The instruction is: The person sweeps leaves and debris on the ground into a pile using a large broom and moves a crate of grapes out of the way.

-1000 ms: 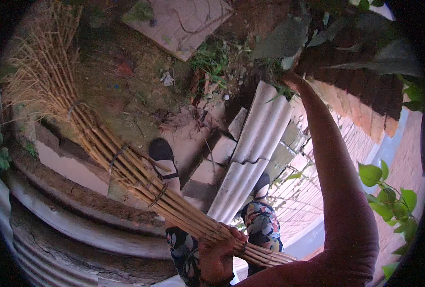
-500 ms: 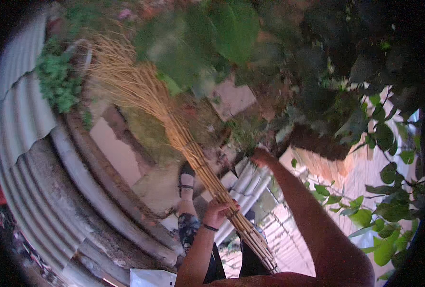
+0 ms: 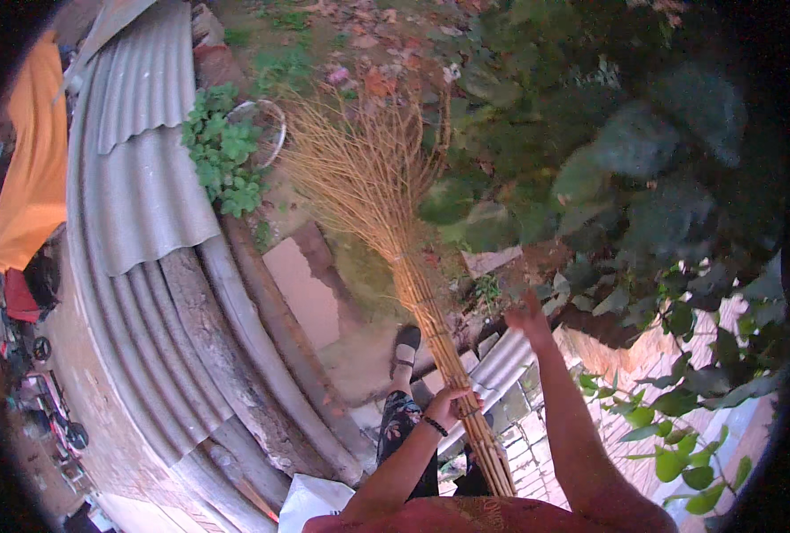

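Observation:
A long twig broom [image 3: 423, 298] slants across the middle of the head view, its brush of thin tan twigs fanned out at the far end. My left hand [image 3: 448, 406], with a dark bead bracelet at the wrist, is closed round the bound handle near its lower end. To the right of the broom my right hand [image 3: 526, 315] reaches forward, holding no part of the broom. It is beside low green plants and the dark leaves [image 3: 626, 178]. Motion blurs its fingers, so whether anything is in them is unclear.
Grey corrugated sheets [image 3: 159, 195] and logs [image 3: 226, 329] run along the left. A leafy green plant [image 3: 222, 151] grows beside a pale ring [image 3: 275, 133]. My shod foot [image 3: 405, 346] is near a broken slab [image 3: 301, 284]. Leafy branches [image 3: 679, 453] hang at right.
The view has swung left, bringing an orange cloth into sight. The broom now appears further right and more upright, still in my left hand. My right hand stays stretched forward.

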Tool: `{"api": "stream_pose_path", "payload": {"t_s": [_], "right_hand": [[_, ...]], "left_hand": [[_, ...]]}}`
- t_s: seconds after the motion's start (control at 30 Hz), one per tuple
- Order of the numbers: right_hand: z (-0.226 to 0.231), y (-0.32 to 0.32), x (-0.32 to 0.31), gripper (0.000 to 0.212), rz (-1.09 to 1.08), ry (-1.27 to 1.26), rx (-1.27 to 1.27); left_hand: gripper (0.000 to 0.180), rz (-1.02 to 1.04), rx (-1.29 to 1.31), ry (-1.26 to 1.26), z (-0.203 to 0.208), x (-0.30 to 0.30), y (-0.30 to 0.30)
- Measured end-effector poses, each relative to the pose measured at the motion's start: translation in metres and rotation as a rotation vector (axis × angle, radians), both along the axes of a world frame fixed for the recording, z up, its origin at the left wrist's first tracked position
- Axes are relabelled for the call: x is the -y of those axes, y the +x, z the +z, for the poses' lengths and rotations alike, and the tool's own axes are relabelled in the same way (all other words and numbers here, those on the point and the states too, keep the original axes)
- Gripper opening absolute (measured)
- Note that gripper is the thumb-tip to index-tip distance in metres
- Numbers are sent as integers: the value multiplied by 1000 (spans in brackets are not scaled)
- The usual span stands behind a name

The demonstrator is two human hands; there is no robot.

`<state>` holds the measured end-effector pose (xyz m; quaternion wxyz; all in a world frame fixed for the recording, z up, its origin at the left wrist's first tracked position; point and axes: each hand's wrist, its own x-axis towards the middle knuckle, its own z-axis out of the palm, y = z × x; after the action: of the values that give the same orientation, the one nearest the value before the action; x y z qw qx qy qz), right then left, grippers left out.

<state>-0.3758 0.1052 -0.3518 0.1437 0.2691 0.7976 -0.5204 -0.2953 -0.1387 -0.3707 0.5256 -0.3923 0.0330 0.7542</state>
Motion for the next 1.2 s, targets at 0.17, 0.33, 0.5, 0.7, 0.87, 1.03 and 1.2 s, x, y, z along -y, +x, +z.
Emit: {"api": "stream_pose_path", "payload": {"t_s": [0.17, 0.33, 0.5, 0.7, 0.87, 1.03, 1.2], "right_hand": [[99, 168, 43, 71, -5, -273, 758], [228, 204, 58, 44, -241, -728, 838], [249, 197, 61, 36, -291, -553, 740], [300, 284, 34, 37, -193, -322, 862], [344, 360, 1, 36, -207, -110, 854], [356, 326, 12, 35, -282, 8, 776], [350, 284, 64, 34, -388, 80, 583]], "left_hand": [[23, 48, 69, 147, 28, -24, -45], [24, 91, 91, 24, 24, -41, -64], [19, -81, 58, -266, 16, -63, -81], [17, -11, 140, -163, 78, -78, 1], [16, -71, 160, -104, 118, -66, 57], [23, -130, 248, -189, 70, -76, 51], [24, -220, -10, 67, 51, -125, -38]]}}
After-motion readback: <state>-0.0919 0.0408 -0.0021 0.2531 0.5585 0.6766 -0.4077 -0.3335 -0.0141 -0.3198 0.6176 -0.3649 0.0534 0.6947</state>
